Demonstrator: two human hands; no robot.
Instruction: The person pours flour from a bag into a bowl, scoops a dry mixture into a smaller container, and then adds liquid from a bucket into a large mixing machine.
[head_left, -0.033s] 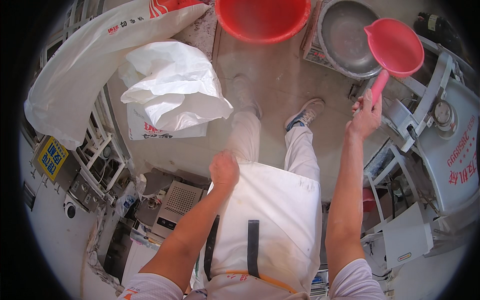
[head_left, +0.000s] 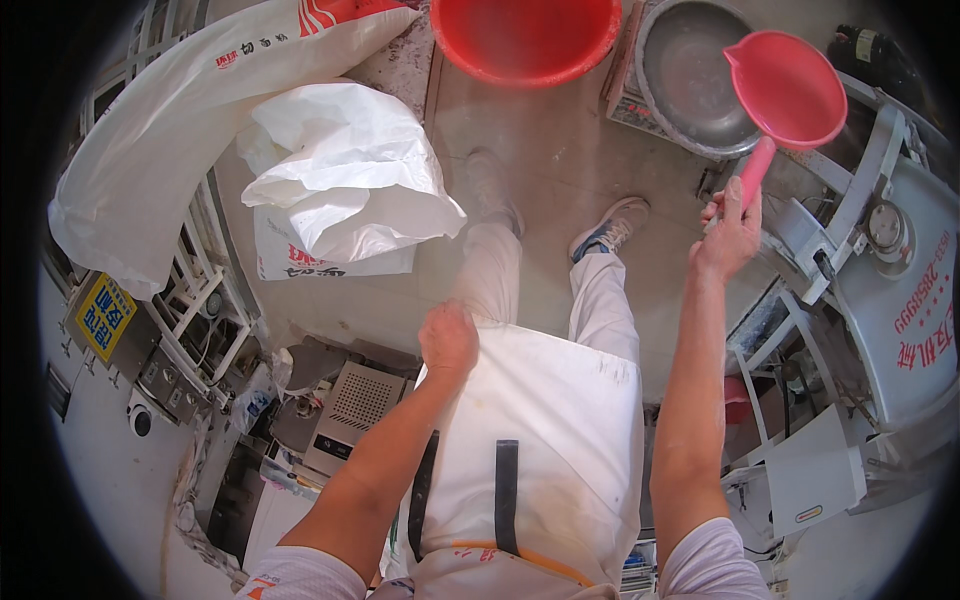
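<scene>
My right hand (head_left: 730,232) is wrapped round the handle of a pink plastic water ladle (head_left: 790,90). The ladle has a round bowl with a pouring lip on its left side. Its bowl is held up to the right of a grey metal basin (head_left: 690,75), overlapping the basin's edge in the view. My left hand (head_left: 449,337) is closed in a fist beside the upper left corner of my white apron (head_left: 540,400). Its fingers are turned out of sight, so whether it grips the apron's edge does not show.
A large red basin (head_left: 525,78) stands at the far middle. At the left are an open white sack (head_left: 350,150) and a long full white sack (head_left: 150,150). Under the grey basin is a scale (head_left: 635,110). Metal machinery (head_left: 890,290) stands at right.
The pink ladle and my right hand have shifted very slightly up and to the left. My left hand has stayed in place.
</scene>
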